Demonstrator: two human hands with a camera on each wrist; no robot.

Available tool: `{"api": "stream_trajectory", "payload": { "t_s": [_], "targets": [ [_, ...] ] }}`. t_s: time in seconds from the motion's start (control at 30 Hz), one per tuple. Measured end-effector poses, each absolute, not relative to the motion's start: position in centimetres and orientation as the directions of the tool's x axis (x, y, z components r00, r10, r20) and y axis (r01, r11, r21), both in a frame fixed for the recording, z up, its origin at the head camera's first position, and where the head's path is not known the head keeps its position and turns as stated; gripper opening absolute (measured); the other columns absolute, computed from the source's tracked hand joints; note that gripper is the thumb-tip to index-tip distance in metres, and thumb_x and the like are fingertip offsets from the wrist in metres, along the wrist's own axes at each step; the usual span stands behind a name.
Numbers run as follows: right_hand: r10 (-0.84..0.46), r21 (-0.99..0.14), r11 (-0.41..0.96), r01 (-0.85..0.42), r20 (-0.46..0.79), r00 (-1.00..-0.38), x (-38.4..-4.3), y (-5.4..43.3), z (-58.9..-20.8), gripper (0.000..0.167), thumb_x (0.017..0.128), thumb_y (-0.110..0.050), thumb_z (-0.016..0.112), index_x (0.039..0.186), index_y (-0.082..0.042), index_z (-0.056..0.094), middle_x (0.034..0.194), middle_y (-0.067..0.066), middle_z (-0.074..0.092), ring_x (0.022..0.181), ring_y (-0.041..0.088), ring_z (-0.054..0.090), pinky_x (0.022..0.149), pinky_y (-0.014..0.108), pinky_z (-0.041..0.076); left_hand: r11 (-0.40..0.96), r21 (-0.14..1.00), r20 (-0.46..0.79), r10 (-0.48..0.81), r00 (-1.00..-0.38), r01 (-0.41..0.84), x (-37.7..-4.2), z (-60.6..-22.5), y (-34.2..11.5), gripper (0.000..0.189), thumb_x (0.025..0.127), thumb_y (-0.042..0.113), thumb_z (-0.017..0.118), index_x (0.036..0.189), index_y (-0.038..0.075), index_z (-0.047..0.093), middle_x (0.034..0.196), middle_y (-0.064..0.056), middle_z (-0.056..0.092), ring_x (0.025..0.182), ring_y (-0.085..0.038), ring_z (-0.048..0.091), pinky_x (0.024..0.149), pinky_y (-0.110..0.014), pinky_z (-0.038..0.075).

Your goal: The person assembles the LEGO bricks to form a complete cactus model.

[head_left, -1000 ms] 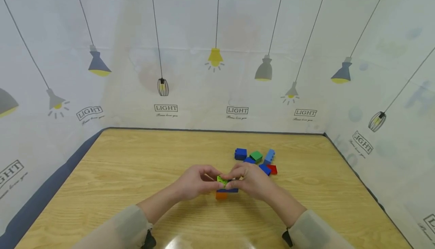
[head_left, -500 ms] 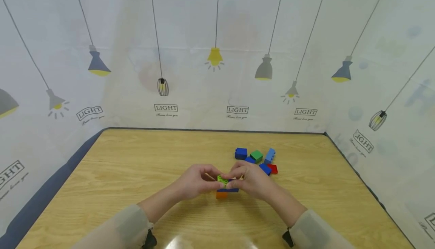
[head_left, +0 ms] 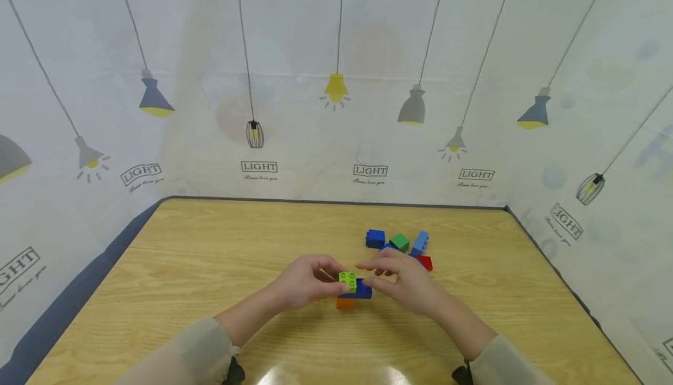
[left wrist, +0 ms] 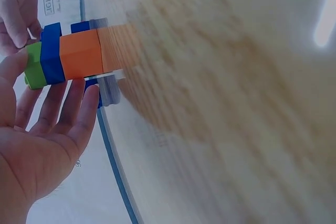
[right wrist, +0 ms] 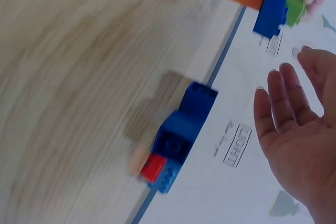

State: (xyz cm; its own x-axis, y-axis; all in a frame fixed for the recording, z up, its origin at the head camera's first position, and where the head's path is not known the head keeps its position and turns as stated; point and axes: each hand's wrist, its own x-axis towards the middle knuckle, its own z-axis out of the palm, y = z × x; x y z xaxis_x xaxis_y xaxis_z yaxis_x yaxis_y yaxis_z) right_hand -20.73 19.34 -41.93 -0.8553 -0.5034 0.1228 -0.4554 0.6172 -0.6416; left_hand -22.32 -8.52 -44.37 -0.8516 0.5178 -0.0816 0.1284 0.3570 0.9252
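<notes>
A small stack of toy bricks stands on the table in front of me: an orange brick (head_left: 344, 303) at the bottom, a longer blue brick (head_left: 363, 289) across it, a lime green brick (head_left: 347, 280) with studs on top. My left hand (head_left: 301, 283) pinches the lime green brick from the left, thumb in front and fingers behind. In the left wrist view its other fingers lie along the blue and orange bricks (left wrist: 81, 55). Just right of the stack, my right hand (head_left: 410, 283) holds nothing. The right wrist view shows its fingers (right wrist: 281, 100) spread apart from the bricks.
Behind my right hand lies a loose group on the wooden table (head_left: 221, 233): a dark blue brick (head_left: 375, 238), a green brick (head_left: 399, 242), a light blue brick (head_left: 420, 243), a red brick (head_left: 427, 263) and more blue ones. A printed backdrop (head_left: 294, 110) borders the table.
My right hand has let go of the lime green brick and drawn off to the right, uncovering the blue brick's right end. My left hand stays in place.
</notes>
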Motion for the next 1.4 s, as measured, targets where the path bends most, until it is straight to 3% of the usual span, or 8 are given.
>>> {"api": "stream_trajectory", "payload": {
  "t_s": [0.23,0.57,1.13,1.4],
  "targets": [
    [-0.383,-0.647,0.665,-0.373,0.133,-0.914,-21.2,23.2,-41.7,0.023,0.107,-0.02,0.073,0.129,-0.021,0.081,0.111,-0.003,0.069,0.092,0.011,0.06,0.075,0.024,0.056,0.365,0.924,-0.092,0.503,-0.859,0.115,-22.2,-44.2,-8.5,0.025,0.096,0.033,0.087,0.116,0.021,0.079,0.117,-0.003,0.075,0.106,-0.021,0.073,0.087,-0.038,0.064],
    [-0.324,-0.607,0.727,-0.319,0.106,-0.94,-21.7,27.4,-41.8,0.024,0.109,-0.022,0.07,0.13,-0.019,0.08,0.128,0.002,0.073,0.103,0.012,0.067,0.085,0.025,0.059,0.361,0.926,-0.092,0.505,-0.858,0.113,-22.2,-44.4,-8.6,0.026,0.095,0.033,0.087,0.116,0.021,0.079,0.116,-0.003,0.076,0.105,-0.021,0.073,0.086,-0.036,0.064],
    [-0.242,-0.605,0.768,-0.211,0.031,-0.97,-25.1,31.5,-43.0,0.032,0.11,-0.021,0.067,0.138,-0.006,0.074,0.137,0.019,0.073,0.107,0.027,0.068,0.081,0.037,0.058,0.369,0.922,-0.089,0.506,-0.858,0.121,-22.3,-44.5,-8.6,0.029,0.096,0.034,0.086,0.12,0.02,0.079,0.117,-0.003,0.075,0.105,-0.021,0.072,0.085,-0.035,0.064],
    [-0.241,-0.565,0.794,-0.225,0.047,-0.969,-27.9,31.7,-43.7,0.032,0.111,-0.015,0.065,0.142,-0.014,0.074,0.149,0.025,0.06,0.127,0.045,0.067,0.101,0.063,0.059,0.37,0.92,-0.085,0.51,-0.856,0.129,-22.3,-44.5,-8.6,0.029,0.096,0.033,0.086,0.12,0.019,0.079,0.117,-0.002,0.075,0.105,-0.02,0.072,0.086,-0.035,0.064]
  ]
}}
